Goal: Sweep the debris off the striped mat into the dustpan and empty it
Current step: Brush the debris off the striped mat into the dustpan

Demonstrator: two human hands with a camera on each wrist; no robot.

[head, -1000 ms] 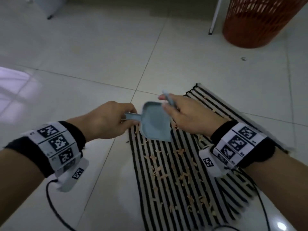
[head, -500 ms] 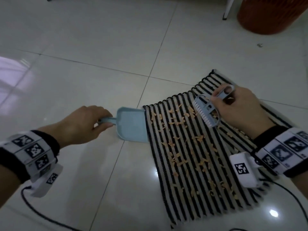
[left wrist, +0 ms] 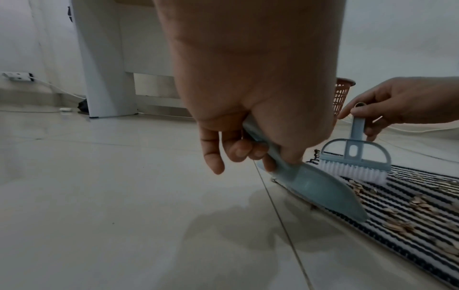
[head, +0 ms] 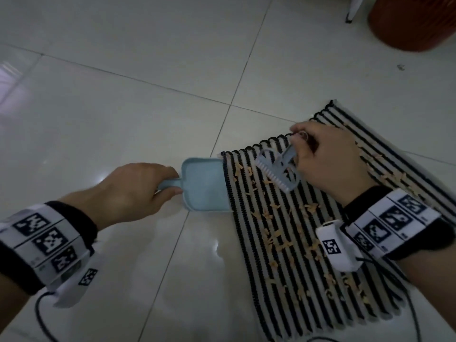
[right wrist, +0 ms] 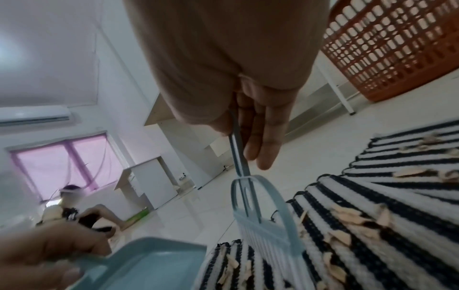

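Observation:
A black-and-white striped mat (head: 320,255) lies on the tiled floor, strewn with tan debris (head: 276,240). My left hand (head: 138,191) grips the handle of a light blue dustpan (head: 204,186), whose open lip sits against the mat's left edge. In the left wrist view the dustpan (left wrist: 315,188) is tilted, lip down on the mat (left wrist: 410,212). My right hand (head: 328,159) pinches the handle of a small blue brush (head: 278,174) with white bristles. The brush (left wrist: 355,162) has its bristles on the mat near its far left corner, close to the dustpan. The pan (right wrist: 149,268) looks bare inside.
An orange lattice basket (head: 414,21) stands on the floor beyond the mat, at the top right, beside a white furniture leg (head: 352,8). White furniture (left wrist: 106,68) stands farther back. Cables trail from both wrists. A person sits in the distance (right wrist: 72,212).
The dustpan came down from above the mat to the floor at the mat's left edge. My right hand swung the brush out and then brought it left, down toward the pan.

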